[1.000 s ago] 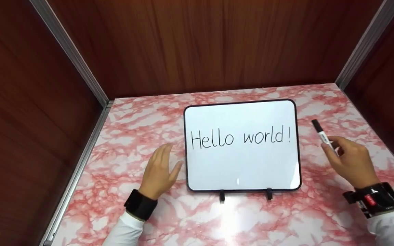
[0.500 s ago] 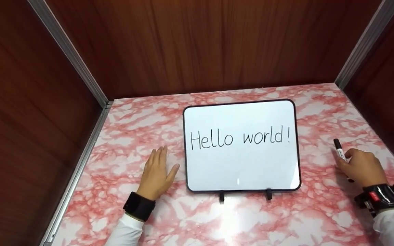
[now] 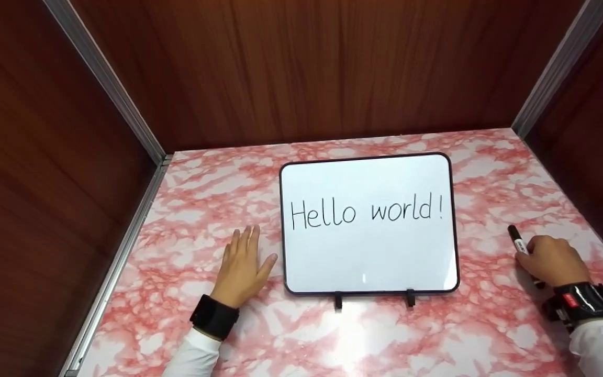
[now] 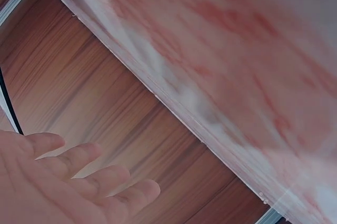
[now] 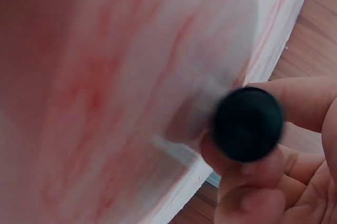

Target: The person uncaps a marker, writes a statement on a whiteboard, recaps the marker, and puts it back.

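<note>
My right hand grips a black-and-white marker at the right of the table, its black cap pointing away from me. In the right wrist view the round black end of the marker faces the camera, with thumb and fingers around it. A whiteboard with a dark rim stands propped at the middle, with "Hello world!" written in black. Left of the board, my left hand is spread with straight fingers, holding nothing. The left wrist view shows its palm and fingers.
Two small black feet jut forward from the board's lower edge. The table has a red-and-white marbled top. Wood-grain panels with metal corner strips enclose it at the back and sides.
My right hand has moved right and toward me with the marker, and lowered. The left hand has shifted slightly, its fingers spreading wider. The whiteboard has stayed put.
</note>
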{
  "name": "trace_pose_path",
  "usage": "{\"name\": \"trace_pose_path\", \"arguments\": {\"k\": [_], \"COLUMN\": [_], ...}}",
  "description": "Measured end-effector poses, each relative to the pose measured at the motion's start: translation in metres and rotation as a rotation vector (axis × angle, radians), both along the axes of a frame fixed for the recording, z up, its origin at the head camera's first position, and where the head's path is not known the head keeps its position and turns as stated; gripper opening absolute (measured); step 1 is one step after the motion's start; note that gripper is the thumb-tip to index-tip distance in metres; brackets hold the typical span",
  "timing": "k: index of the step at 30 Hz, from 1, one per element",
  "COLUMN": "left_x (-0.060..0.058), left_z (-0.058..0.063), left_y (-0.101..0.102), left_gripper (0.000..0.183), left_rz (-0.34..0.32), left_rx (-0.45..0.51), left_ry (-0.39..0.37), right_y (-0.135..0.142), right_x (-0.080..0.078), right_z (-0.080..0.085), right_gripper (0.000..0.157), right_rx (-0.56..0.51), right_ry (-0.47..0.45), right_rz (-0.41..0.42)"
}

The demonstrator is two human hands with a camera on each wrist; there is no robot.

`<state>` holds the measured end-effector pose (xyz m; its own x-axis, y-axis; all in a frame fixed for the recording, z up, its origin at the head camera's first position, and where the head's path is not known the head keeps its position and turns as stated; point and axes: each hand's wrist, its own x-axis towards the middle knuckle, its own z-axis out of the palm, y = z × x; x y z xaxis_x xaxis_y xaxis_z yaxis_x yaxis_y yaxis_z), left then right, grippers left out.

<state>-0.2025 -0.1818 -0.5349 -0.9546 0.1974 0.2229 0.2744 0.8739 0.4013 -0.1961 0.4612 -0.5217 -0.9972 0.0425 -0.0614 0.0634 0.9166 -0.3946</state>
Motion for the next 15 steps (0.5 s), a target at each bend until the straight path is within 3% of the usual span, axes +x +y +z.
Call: {"name": "trace_pose_path", "arguments": {"k": [9,12,15], "left_x": [0.002,0.003,0.005], "left_z": [0.003,0.003,0.003], "left_y": [0.0,-0.001,-0.001], "left_gripper": [0.082,0.082,0.081], "left_rz": [0.015,0.023,0.026], "left_rx": [0.001,0.002,0.003], "left_ry": [-0.021,-0.021,-0.004], "right_y": [-0.001,-0.004,-0.012], "right_x": [-0.004,-0.003,0.0], "right_z": [0.01,0.014,0.017], "right_gripper": [0.033,0.043,0.053], "right_rx": [0.024,0.038,0.034], "right_ry": [-0.08,0.003,0.172], "right_rz": [-0.005,-0.025,-0.072]}}
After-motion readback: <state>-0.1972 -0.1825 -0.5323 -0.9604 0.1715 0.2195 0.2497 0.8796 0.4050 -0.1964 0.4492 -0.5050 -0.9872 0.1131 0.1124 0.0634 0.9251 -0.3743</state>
